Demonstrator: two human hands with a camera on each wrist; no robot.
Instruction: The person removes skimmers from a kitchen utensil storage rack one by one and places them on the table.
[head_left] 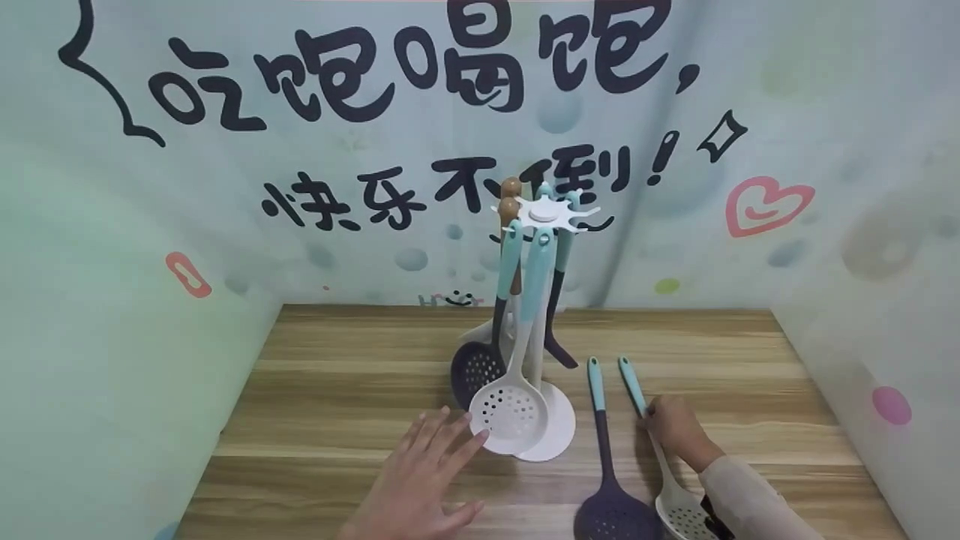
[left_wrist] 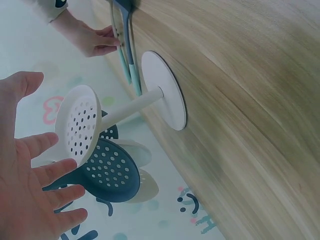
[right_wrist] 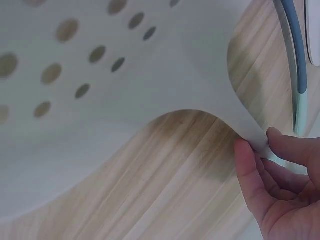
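Observation:
My right hand (head_left: pixel 679 431) pinches the shaft of a white skimmer (head_left: pixel 681 516) between thumb and fingers, just below its teal handle. In the right wrist view the perforated white head looms large, and the right hand (right_wrist: pixel 280 185) grips its narrow neck. Left of it on the table lies a dark slotted turner (head_left: pixel 613 510) with a teal handle end. My left hand (head_left: pixel 424 480) has its fingers spread beside another white skimmer (head_left: pixel 510 416), which hangs on a white utensil stand (head_left: pixel 546 214). Fingertips overlap that skimmer's edge; whether they touch it, I cannot tell.
Also hanging on the stand are a dark skimmer (head_left: pixel 476 371), another dark utensil (head_left: pixel 556 330) and wooden-topped handles (head_left: pixel 510 206). The stand's round white base (head_left: pixel 559 431) rests on the wood-grain table (head_left: pixel 337 390). Printed cloth walls (head_left: pixel 375 262) enclose the table's back and sides.

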